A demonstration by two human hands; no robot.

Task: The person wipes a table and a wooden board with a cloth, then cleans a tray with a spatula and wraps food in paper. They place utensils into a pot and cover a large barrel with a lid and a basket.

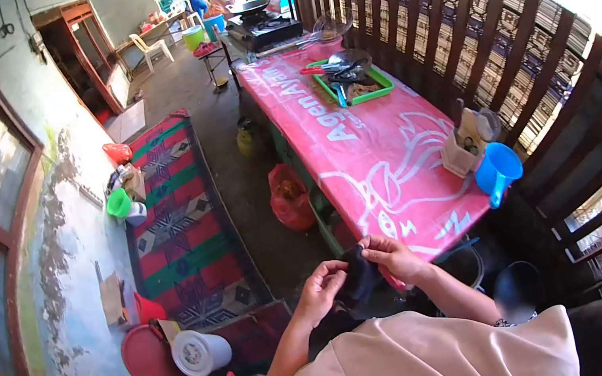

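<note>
Close in front of my body, both hands grip a limp black piece that looks like cloth (pixel 356 278). My left hand (pixel 322 290) pinches its left edge between thumb and fingers. On the other side my right hand (pixel 395 257) pinches the upper right part, near the corner of the pink-covered table (pixel 422 235). The lower part of the cloth merges with the dark area beneath, so its full shape is hidden.
On the table are a green tray (pixel 385 89) with utensils, a blue dipper (pixel 499 167) and a beige container (pixel 462 151). A gas stove (pixel 265 31) with a wok (pixel 250 7) stands beyond. A red bag (pixel 290 199) sits on the floor; people are farther back.
</note>
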